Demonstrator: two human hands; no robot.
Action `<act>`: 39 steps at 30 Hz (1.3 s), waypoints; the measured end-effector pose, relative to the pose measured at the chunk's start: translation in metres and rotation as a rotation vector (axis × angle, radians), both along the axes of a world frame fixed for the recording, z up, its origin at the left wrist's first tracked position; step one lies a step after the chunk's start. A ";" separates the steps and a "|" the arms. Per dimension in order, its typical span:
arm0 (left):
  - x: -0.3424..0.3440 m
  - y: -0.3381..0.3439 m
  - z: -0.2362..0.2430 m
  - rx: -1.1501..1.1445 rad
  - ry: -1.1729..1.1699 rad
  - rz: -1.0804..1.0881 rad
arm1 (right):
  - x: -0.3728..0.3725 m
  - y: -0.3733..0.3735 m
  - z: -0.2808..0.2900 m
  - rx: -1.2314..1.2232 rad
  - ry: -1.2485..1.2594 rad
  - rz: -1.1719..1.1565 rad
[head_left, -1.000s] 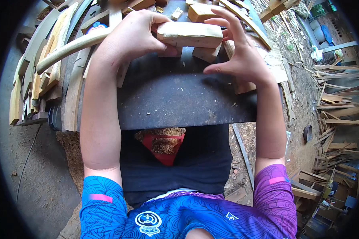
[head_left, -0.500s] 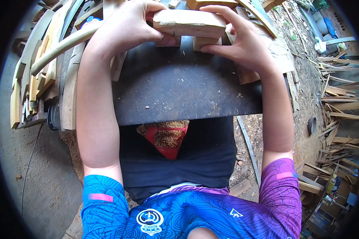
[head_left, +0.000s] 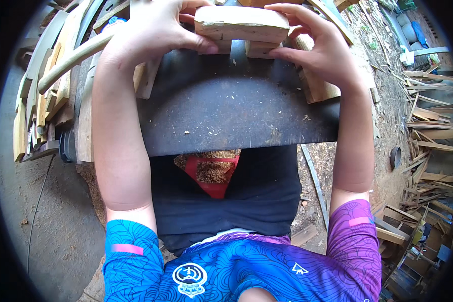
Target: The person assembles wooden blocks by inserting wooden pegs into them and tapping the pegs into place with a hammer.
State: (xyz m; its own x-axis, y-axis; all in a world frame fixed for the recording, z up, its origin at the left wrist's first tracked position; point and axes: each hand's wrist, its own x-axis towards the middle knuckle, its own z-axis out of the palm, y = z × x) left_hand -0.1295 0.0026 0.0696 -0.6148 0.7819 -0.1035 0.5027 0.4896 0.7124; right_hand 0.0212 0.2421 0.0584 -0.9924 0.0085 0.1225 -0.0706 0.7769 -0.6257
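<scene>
Both hands are at the far edge of the dark, flat metal surface (head_left: 226,110), which is dusted with pale wood chips. The left hand (head_left: 158,27) has its fingers clamped on the left end of the pale, rough-sawn rectangular wooden block (head_left: 240,22), thumb pressed along the lower front edge. The right hand (head_left: 322,50) grips the block's right end: forefinger curled over the top, thumb reaching beneath toward a smaller pale wooden piece (head_left: 260,49) just under the block. The block lies roughly level, lengthwise across the view, above the surface's far edge and touching the smaller pieces below it.

A light brown wooden offcut (head_left: 317,85) rests on the surface under the right wrist. A second wooden piece (head_left: 147,78) lies at the surface's left side, partly hidden by the left forearm.

To the left, a stack of curved pale wooden slats (head_left: 40,95) stands off the surface. To the right, on the bare ground, lies a heap of split wooden scraps (head_left: 428,126). Below the near edge of the surface, a red container holding brown sawdust (head_left: 210,171) sits against a black apron-like cloth (head_left: 226,206). The person wears a blue and purple patterned shirt (head_left: 236,267)
</scene>
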 end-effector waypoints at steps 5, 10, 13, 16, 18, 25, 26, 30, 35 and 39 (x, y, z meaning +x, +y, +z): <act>-0.027 -0.019 -0.029 0.180 0.075 -0.166 | 0.003 0.025 -0.016 -0.095 0.158 0.116; -0.027 -0.021 -0.031 0.111 0.057 -0.115 | 0.002 0.014 -0.017 -0.073 0.146 0.102; -0.026 -0.020 -0.030 0.111 0.036 -0.074 | 0.002 0.011 -0.017 -0.080 0.155 0.074; -0.026 -0.018 -0.029 0.099 0.076 -0.085 | 0.002 0.012 -0.017 -0.112 0.148 0.062; -0.026 -0.018 -0.028 0.102 0.045 -0.089 | 0.001 0.012 -0.019 -0.134 0.153 0.082; -0.026 -0.018 -0.027 0.089 0.044 -0.100 | -0.001 0.012 -0.024 -0.201 0.188 0.096; -0.026 -0.018 -0.027 0.088 0.035 -0.099 | -0.001 0.012 -0.024 -0.201 0.188 0.093; -0.024 -0.019 -0.024 0.097 -0.008 -0.100 | -0.001 0.011 -0.022 -0.216 0.172 0.065; -0.024 -0.019 -0.027 0.094 0.037 -0.084 | -0.001 0.013 -0.026 -0.181 0.197 0.078; -0.022 -0.018 -0.026 0.064 0.070 -0.088 | -0.001 0.015 -0.027 -0.204 0.213 0.101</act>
